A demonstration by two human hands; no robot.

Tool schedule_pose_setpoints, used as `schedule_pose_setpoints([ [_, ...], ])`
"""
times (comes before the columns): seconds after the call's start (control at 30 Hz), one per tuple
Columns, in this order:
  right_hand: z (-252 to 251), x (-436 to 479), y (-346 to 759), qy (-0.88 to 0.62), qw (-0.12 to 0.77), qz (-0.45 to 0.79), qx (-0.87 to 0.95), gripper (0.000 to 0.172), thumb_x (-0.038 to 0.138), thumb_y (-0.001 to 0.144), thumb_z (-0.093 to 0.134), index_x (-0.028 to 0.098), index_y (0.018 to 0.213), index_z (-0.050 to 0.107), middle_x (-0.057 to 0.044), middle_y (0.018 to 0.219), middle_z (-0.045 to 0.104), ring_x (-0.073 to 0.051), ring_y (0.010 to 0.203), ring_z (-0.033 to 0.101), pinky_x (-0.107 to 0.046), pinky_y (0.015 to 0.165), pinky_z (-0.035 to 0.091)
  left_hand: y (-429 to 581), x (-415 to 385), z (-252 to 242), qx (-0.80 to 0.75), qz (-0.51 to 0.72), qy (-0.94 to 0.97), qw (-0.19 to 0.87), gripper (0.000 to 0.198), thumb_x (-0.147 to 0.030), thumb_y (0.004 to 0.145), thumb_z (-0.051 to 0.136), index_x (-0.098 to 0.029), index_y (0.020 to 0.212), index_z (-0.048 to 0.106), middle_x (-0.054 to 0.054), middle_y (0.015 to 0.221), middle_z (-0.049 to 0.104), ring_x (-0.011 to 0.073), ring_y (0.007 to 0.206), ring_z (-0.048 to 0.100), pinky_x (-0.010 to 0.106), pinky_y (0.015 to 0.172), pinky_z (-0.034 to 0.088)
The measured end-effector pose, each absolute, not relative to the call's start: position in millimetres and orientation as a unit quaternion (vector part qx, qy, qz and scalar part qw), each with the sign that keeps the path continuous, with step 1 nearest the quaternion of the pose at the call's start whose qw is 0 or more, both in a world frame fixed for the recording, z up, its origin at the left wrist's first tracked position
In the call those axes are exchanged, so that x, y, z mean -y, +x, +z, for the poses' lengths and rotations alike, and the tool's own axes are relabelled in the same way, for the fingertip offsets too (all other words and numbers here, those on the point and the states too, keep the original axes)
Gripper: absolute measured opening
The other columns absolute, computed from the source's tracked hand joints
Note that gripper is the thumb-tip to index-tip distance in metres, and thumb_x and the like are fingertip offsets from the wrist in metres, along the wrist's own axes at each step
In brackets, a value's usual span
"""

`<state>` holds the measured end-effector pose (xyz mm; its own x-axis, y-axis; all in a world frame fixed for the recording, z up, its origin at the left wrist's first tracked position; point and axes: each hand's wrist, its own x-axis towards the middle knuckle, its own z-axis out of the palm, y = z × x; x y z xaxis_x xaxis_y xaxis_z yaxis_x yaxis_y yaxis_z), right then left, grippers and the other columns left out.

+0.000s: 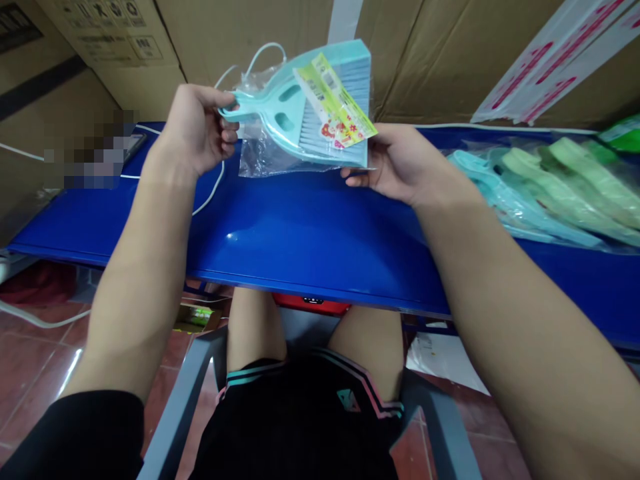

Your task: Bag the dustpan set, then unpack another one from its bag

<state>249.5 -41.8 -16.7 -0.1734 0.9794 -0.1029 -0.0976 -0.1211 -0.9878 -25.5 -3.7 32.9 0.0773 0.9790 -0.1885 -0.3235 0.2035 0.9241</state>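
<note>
A light-blue dustpan and brush set (280, 127) in a clear plastic bag (255, 160) is held up above the blue table (310, 227). My left hand (200, 127) pinches the handle end, its fingers curled. At the wide end, my right hand (395, 157) grips the edge of the pan with the thumb near the label; some of its fingers are hidden behind. A yellow-green label card (335, 100) with red flowers lies slantwise over the bristles.
Several bagged blue and green dustpan sets (545, 187) lie at the table's right. Cardboard boxes (425, 60) stand behind the table. A white cable (213, 193) runs over the tabletop at the left. Below are grey chair arms (180, 400) and a white sheet (443, 357).
</note>
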Motion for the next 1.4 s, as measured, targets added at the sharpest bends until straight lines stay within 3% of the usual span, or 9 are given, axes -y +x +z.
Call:
schedule_pose_setpoints([
  [0.13,-18,40,250,-0.446,0.466,0.574,0.504,0.030,0.050,0.082,0.069,0.029,0.104,0.068,-0.005,0.100,0.076,-0.021,0.086,0.070,-0.034,0.071,0.061,-28,1,30,-0.435,0.508,0.370,0.645,0.020,-0.015,0.075,0.058,-0.025,0.076,0.041,-0.003,0.053,0.031,0.0116,0.040,0.024,0.022,0.033,0.022],
  [0.27,-24,30,252,-0.418,0.537,0.511,0.525,0.036,0.050,0.079,0.075,0.032,0.109,0.064,-0.003,0.103,0.075,-0.023,0.099,0.071,-0.038,0.082,0.062,-31,-2,28,-0.414,0.499,0.370,0.666,0.019,-0.014,0.078,0.057,-0.025,0.077,0.042,-0.003,0.055,0.027,0.0109,0.040,0.023,0.021,0.034,0.017],
  [0.47,-28,22,252,-0.429,0.584,0.490,0.485,0.035,0.050,0.076,0.080,0.031,0.096,0.059,-0.003,0.091,0.070,-0.022,0.093,0.068,-0.038,0.078,0.060,-29,-3,29,-0.433,0.487,0.381,0.656,0.019,-0.013,0.081,0.055,-0.025,0.077,0.041,-0.003,0.054,0.029,0.0106,0.041,0.018,0.022,0.035,0.012],
  [0.63,-24,26,246,-0.443,0.631,0.480,0.419,0.027,0.041,0.079,0.073,0.029,0.087,0.051,-0.001,0.078,0.064,-0.021,0.092,0.070,-0.038,0.078,0.063,-26,1,32,-0.453,0.481,0.406,0.632,0.013,-0.014,0.083,0.052,-0.023,0.076,0.046,-0.001,0.054,0.034,0.0112,0.040,0.024,0.020,0.036,0.017],
  [0.87,-22,22,257,-0.442,0.610,0.493,0.436,0.035,0.046,0.068,0.076,0.032,0.091,0.053,-0.004,0.084,0.067,-0.026,0.093,0.068,-0.045,0.085,0.061,-25,4,33,-0.463,0.477,0.428,0.613,0.013,-0.016,0.084,0.056,-0.024,0.077,0.049,-0.002,0.053,0.034,0.0132,0.042,0.024,0.023,0.036,0.024],
  [1.03,-10,30,251,-0.461,0.640,0.490,0.370,0.013,0.032,0.086,0.062,0.029,0.085,0.049,0.000,0.075,0.062,-0.019,0.070,0.061,-0.036,0.071,0.055,-23,8,35,-0.480,0.481,0.425,0.597,0.012,-0.016,0.083,0.053,-0.024,0.076,0.047,-0.002,0.054,0.032,0.0130,0.042,0.024,0.022,0.037,0.024],
  [1.13,-3,35,243,-0.468,0.656,0.489,0.335,0.012,0.026,0.098,0.047,0.026,0.086,0.047,0.004,0.067,0.055,-0.013,0.056,0.051,-0.029,0.061,0.047,-21,12,38,-0.489,0.478,0.430,0.589,0.015,-0.013,0.083,0.047,-0.023,0.073,0.044,-0.002,0.055,0.030,0.0119,0.041,0.025,0.021,0.039,0.023],
  [1.3,-2,36,241,-0.469,0.660,0.488,0.326,0.014,0.027,0.099,0.049,0.028,0.086,0.047,0.003,0.066,0.055,-0.013,0.055,0.046,-0.027,0.054,0.040,-18,17,42,-0.506,0.483,0.431,0.569,0.015,-0.013,0.081,0.049,-0.022,0.069,0.047,-0.002,0.055,0.030,0.0110,0.042,0.027,0.022,0.041,0.023],
  [1.4,-2,36,246,-0.472,0.643,0.492,0.349,0.015,0.029,0.099,0.053,0.029,0.085,0.048,0.002,0.070,0.060,-0.015,0.059,0.048,-0.028,0.058,0.044,-18,18,42,-0.515,0.488,0.425,0.562,0.012,-0.014,0.076,0.052,-0.022,0.068,0.048,-0.001,0.054,0.032,0.0117,0.043,0.026,0.023,0.042,0.024],
])
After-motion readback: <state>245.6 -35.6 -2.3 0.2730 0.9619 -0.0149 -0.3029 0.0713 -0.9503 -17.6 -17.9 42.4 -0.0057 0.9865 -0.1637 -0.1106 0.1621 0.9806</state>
